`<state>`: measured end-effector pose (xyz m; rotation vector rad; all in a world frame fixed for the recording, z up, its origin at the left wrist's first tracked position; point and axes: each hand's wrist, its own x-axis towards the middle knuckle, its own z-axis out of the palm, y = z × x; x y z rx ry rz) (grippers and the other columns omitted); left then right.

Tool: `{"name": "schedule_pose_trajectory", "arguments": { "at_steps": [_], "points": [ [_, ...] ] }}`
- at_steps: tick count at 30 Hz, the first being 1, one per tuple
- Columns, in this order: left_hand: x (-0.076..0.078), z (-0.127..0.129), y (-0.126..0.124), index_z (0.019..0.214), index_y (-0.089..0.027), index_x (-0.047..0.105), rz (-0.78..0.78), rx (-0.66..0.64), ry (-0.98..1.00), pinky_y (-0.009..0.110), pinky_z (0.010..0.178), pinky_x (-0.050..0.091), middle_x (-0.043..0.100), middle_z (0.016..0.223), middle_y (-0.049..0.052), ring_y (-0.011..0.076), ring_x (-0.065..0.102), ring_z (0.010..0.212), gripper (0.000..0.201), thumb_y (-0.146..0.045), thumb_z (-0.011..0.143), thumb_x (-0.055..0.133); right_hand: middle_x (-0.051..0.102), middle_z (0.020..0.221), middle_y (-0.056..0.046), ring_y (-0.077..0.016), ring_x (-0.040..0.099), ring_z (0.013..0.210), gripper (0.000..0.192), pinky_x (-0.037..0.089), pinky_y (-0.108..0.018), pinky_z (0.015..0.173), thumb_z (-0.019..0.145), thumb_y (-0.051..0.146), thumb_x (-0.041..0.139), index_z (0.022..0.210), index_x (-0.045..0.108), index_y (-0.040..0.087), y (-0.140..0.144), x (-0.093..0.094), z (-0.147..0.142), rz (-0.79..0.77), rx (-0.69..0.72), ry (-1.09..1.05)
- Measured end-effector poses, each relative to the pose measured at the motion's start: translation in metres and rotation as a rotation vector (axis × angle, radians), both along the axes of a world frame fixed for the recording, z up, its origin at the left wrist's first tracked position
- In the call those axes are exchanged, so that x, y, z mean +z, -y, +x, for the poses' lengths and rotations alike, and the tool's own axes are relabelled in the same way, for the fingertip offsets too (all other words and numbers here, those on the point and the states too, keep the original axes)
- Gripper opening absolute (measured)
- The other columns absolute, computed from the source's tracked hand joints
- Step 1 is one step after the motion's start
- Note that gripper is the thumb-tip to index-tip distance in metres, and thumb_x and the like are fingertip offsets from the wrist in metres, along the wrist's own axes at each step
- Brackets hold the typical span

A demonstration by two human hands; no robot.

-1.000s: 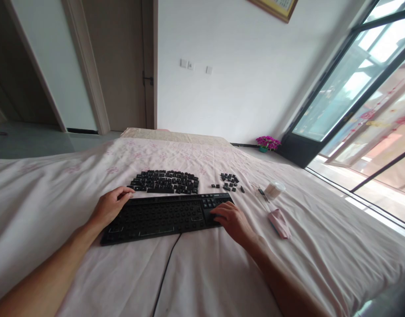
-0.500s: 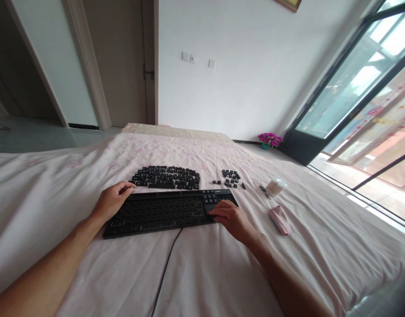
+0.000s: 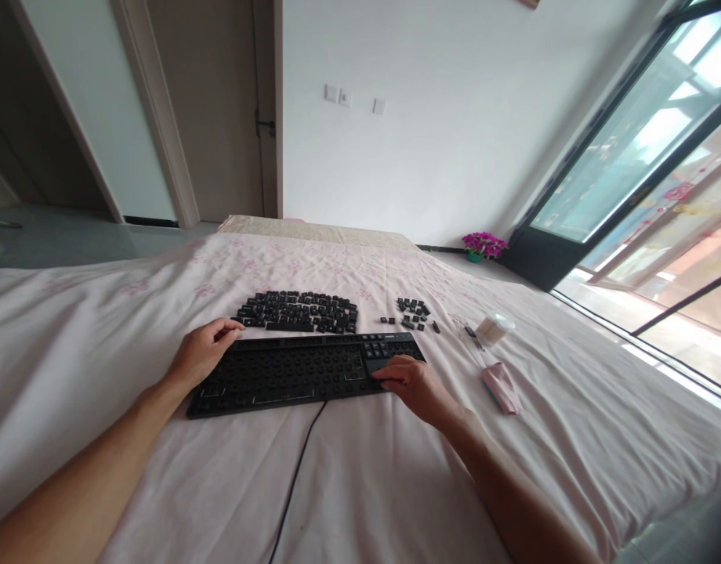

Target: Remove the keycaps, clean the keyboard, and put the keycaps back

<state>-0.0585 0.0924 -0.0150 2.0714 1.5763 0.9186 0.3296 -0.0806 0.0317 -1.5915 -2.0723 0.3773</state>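
A black keyboard [image 3: 290, 376] lies on the bed sheet, most of its keycaps off and a few still on near the upper right. At its upper left corner is my left hand [image 3: 204, 352], fingers curled and thumb close to the fingertips; what they hold, if anything, is too small to tell. Over the keyboard's right part, my right hand [image 3: 416, 384] has its fingers pressed together, tips down on the board, hiding what is under them. Behind the keyboard sits a large group of loose black keycaps [image 3: 295, 312]. A smaller keycap cluster [image 3: 413, 308] lies right of it.
Right of the keyboard are a clear round container [image 3: 494, 330], a small dark tool [image 3: 472, 334] and a folded pink cloth [image 3: 501, 388]. The keyboard's cable [image 3: 298, 470] runs toward me over the wrinkled sheet [image 3: 360, 486]. Pink flowers [image 3: 483, 245] stand beyond the bed.
The view has shifted slightly, so everything sits a little differently in frame. Both hands keep nearly the same place and pose on the keyboard.
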Motion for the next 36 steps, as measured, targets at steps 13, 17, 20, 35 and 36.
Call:
{"name": "schedule_pose_trajectory", "arguments": {
  "at_steps": [13,17,20,35,36],
  "points": [
    [0.001,0.001,0.004,0.097,-0.025,0.068,0.025,0.015,-0.003,0.024,0.078,0.046,0.072,0.096,-0.002,0.0191,0.066,0.088,0.030,-0.043,0.082,0.049,0.070,0.089,-0.003,-0.0187,0.061,0.089,0.023,0.046,-0.029,0.080,0.086,0.017,0.059,0.098,0.075,0.026,0.003,0.009,-0.009,0.023,0.007,0.135],
    [0.017,0.003,0.016,0.100,-0.024,0.067,0.204,0.116,0.034,0.026,0.083,0.047,0.071,0.102,0.001,0.0192,0.065,0.087,0.028,-0.039,0.085,0.049,0.071,0.091,-0.003,-0.0183,0.063,0.085,0.020,0.047,-0.029,0.080,0.082,0.018,0.063,0.096,0.076,0.025,0.002,0.000,-0.010,-0.043,-0.068,-0.111],
    [0.040,0.023,0.042,0.099,-0.022,0.067,0.323,-0.005,0.054,0.028,0.090,0.047,0.068,0.105,0.003,0.0198,0.063,0.097,0.026,-0.037,0.088,0.048,0.072,0.088,-0.002,-0.0183,0.064,0.082,0.019,0.047,-0.029,0.077,0.076,0.021,0.067,0.093,0.077,0.024,0.003,-0.005,-0.019,-0.165,-0.142,-0.389],
    [0.038,0.131,0.145,0.099,-0.024,0.073,0.056,-0.601,0.355,0.025,0.079,0.049,0.066,0.091,0.003,0.0140,0.063,0.087,0.015,-0.025,0.087,0.064,0.058,0.062,0.002,-0.0049,0.043,0.054,0.030,0.027,-0.020,0.050,0.060,0.034,0.086,0.071,0.069,0.013,0.024,-0.002,-0.070,-0.790,-0.088,-1.345],
    [0.035,0.130,0.145,0.099,-0.024,0.074,0.042,-0.599,0.353,0.024,0.078,0.049,0.067,0.091,0.003,0.0141,0.063,0.086,0.016,-0.026,0.087,0.064,0.059,0.063,0.002,-0.0051,0.043,0.054,0.031,0.027,-0.020,0.049,0.061,0.037,0.085,0.072,0.068,0.013,0.024,-0.005,-0.069,-0.804,-0.076,-1.329]
  ]
}}
